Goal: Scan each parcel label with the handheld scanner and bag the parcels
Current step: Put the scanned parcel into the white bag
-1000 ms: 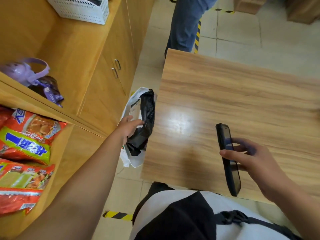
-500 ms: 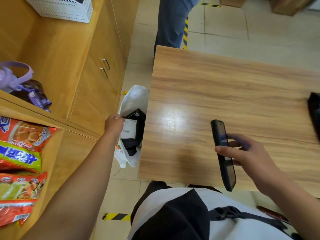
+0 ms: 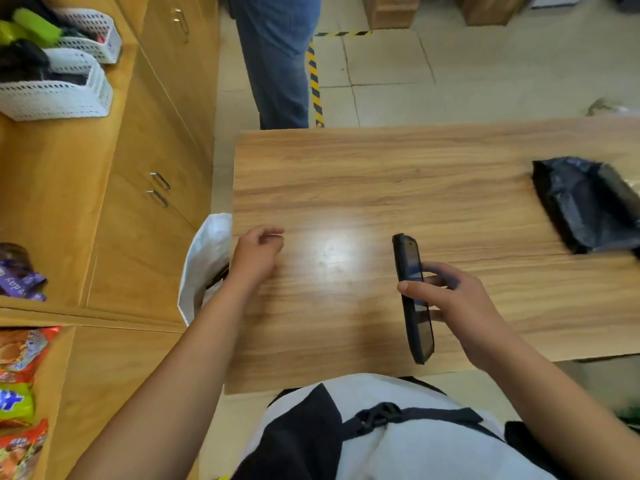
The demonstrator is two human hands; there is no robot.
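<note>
Head camera looks down over a wooden table (image 3: 363,188) that fills the middle of the frame, with both bare forearms reaching in from 6 o'clock.

The left hand (image 3: 258,252) hangs over the table's left edge, at about 9 o'clock from the table's centre. Its wrist is bent slightly, the back of the hand faces up, and the fingers curl loosely inward with nothing in them. Whether it touches the wood cannot be told.

The right hand (image 3: 457,306) sits at about 4 o'clock from the centre and grips the handheld scanner (image 3: 408,261), a slim black phone-shaped device. The thumb lies across its near face and the fingers wrap round behind. The scanner stands on edge, its long axis running from 12 to 6 o'clock, screen turned towards the right.

A black parcel (image 3: 588,206), wrapped in crinkled plastic, lies flat on the table at 2 o'clock, well apart from both hands.

A white bag (image 3: 204,261) hangs open just beside the table's left edge, below the left wrist. Something dark shows in its mouth, too hidden to identify.

Wooden cabinets (image 3: 145,216) run along 9 to 11 o'clock, with white baskets (image 3: 55,98) on top and snack packets (image 3: 17,393) at 8 o'clock. Legs in blue jeans (image 3: 280,64) stand at 12 o'clock beside yellow-and-black floor tape (image 3: 314,77).
</note>
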